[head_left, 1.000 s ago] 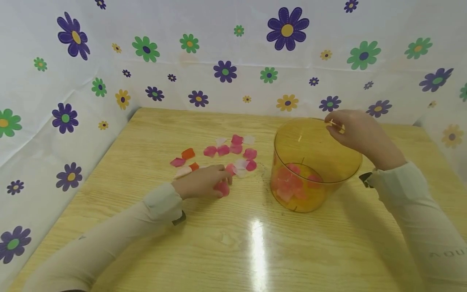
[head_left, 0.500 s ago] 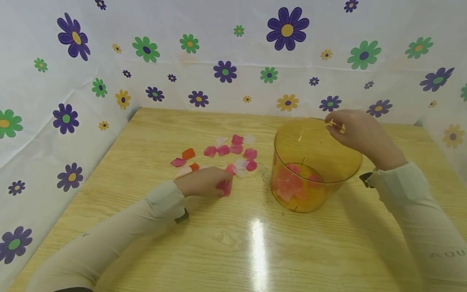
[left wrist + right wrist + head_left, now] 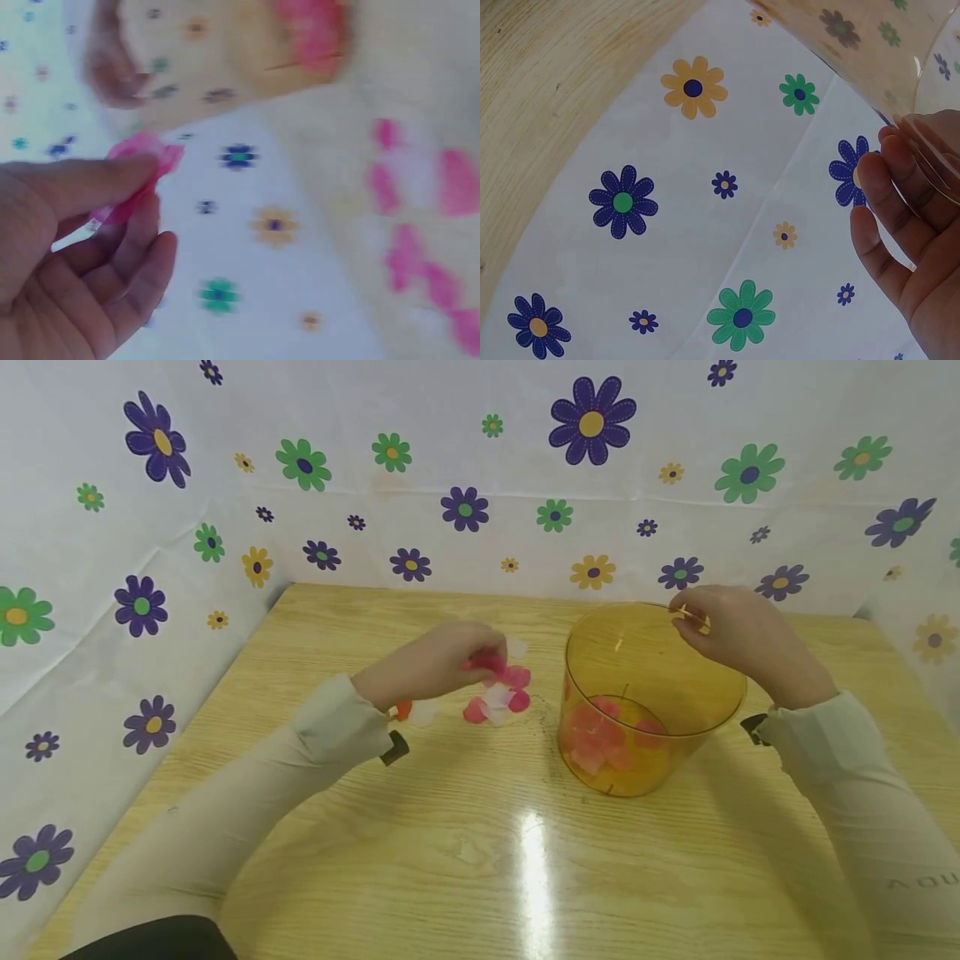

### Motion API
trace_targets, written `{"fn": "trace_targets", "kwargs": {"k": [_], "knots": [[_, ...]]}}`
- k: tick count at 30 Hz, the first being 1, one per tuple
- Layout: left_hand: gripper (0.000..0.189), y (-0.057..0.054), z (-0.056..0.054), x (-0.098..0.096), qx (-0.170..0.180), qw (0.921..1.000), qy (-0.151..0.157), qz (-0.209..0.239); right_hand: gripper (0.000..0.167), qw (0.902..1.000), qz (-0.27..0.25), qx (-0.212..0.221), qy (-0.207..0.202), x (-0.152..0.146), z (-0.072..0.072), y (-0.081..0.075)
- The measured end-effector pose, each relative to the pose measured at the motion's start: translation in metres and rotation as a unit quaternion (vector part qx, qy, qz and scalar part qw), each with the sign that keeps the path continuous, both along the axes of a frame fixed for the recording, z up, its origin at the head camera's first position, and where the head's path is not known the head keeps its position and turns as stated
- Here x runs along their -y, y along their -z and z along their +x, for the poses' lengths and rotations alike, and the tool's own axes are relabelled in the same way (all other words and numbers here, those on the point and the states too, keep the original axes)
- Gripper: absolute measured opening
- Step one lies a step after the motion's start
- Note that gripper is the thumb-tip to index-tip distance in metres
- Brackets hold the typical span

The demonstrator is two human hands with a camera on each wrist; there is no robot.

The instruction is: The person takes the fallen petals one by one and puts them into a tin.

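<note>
My left hand [image 3: 435,664] pinches a deep pink flower petal [image 3: 487,662] between thumb and fingers, above the scattered petals. In the left wrist view the petal [image 3: 141,142] sticks out past the thumb tip, looking folded. My right hand [image 3: 742,635] grips the rim of a clear amber bucket [image 3: 697,693] at its far right side. The right wrist view has the fingers of that hand [image 3: 922,225] curled at the see-through rim. Several pink petals [image 3: 596,739] lie at the bottom of the bucket, seen through its wall.
Loose pink and white petals [image 3: 497,697] lie left of the bucket on the wooden table [image 3: 420,860]. An orange petal [image 3: 403,710] shows below the left wrist; my left hand and forearm hide others. A white flower-printed cloth [image 3: 420,410] stands behind and to the left.
My left hand was low at a pink petal near the front of the group; it has lifted and moved away from me, carrying pink petal material. The right hand stays on the bucket rim.
</note>
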State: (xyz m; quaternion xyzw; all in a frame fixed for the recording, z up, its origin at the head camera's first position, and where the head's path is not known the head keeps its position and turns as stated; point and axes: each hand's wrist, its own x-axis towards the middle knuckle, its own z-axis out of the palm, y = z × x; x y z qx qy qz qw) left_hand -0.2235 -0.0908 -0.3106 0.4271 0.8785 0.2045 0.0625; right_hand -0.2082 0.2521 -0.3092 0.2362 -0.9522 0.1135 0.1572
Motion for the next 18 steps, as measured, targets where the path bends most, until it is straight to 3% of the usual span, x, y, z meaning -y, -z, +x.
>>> {"fn": "trace_targets", "kwargs": {"k": [4, 8, 12, 18], "knots": [[0.008, -0.031, 0.002, -0.02, -0.018, 0.9977, -0.009, 0.064, 0.013, 1.0, -0.002, 0.005, 0.0, 0.0, 0.001, -0.001], [0.01, -0.049, 0.008, -0.043, -0.032, 0.9939, 0.007, 0.105, 0.014, 1.0, -0.004, 0.008, -0.002, 0.0, 0.001, -0.002], [0.011, -0.056, 0.012, -0.065, -0.031, 0.992, 0.033, 0.118, 0.014, 1.0, -0.001, 0.007, 0.0, 0.0, 0.0, -0.001], [0.01, -0.058, 0.015, -0.09, -0.037, 0.9893, 0.068, 0.124, 0.013, 1.0, -0.005, 0.002, -0.001, 0.0, 0.0, -0.001]]}}
